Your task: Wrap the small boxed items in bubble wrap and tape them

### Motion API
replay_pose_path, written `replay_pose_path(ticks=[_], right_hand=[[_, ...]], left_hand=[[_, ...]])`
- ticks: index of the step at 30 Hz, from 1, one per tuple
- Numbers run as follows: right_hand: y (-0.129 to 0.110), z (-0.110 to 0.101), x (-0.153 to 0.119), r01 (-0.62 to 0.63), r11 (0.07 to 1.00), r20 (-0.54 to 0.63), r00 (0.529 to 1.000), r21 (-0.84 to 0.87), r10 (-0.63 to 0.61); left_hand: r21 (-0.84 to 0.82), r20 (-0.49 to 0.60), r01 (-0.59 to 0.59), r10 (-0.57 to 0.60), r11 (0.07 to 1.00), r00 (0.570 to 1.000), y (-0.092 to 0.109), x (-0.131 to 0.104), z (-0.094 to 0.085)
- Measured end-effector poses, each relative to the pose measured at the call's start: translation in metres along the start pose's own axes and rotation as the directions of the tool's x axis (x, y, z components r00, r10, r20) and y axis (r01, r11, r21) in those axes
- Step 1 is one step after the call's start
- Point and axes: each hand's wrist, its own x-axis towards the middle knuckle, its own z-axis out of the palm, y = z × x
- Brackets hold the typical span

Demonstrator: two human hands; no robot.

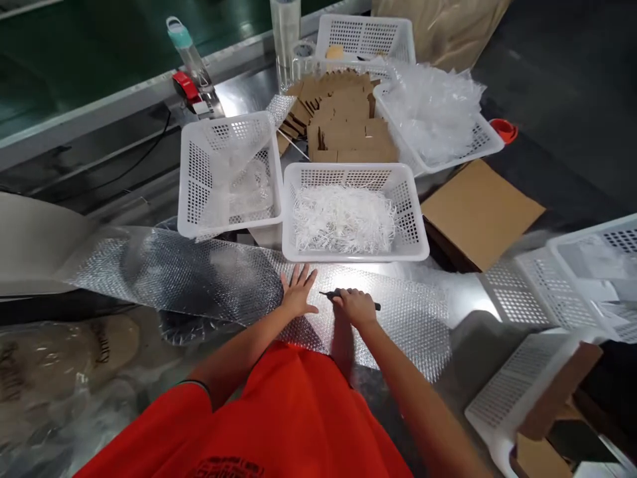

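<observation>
A long strip of bubble wrap (408, 312) lies across the metal table in front of me. My left hand (297, 295) rests on it with the fingers spread and nothing held. Just to its right, my right hand (357, 307) is wrapped round a thin black tool (330, 294), its pointed tip toward the left hand, low over the wrap. Whether the tip touches the wrap I cannot tell. Beyond both hands stands a white basket (355, 257) of shredded white paper (346, 219).
Left of it is a basket (186, 179) with bubble wrap pieces. Behind are folded cardboard pieces (353, 126), a basket (490, 146) of clear bags and another basket (365, 26). Flat cardboard (482, 212) lies right. A bottle (189, 53) and red tape dispenser (186, 86) stand back left.
</observation>
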Motion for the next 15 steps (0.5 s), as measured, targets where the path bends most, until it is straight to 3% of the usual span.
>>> replay_pose_path(ticks=[10, 15], right_hand=[[0.096, 0.017, -0.028, -0.084, 0.994, 0.022, 0.996, -0.073, 0.086], [0.168, 0.025, -0.054, -0.207, 0.971, 0.050, 0.976, -0.121, 0.214]], left_hand=[[-0.020, 0.018, 0.015, -0.015, 1.000, 1.000, 0.001, -0.004, -0.003], [-0.007, 0.023, 0.017, -0.017, 1.000, 1.000, 0.000, -0.003, 0.000]])
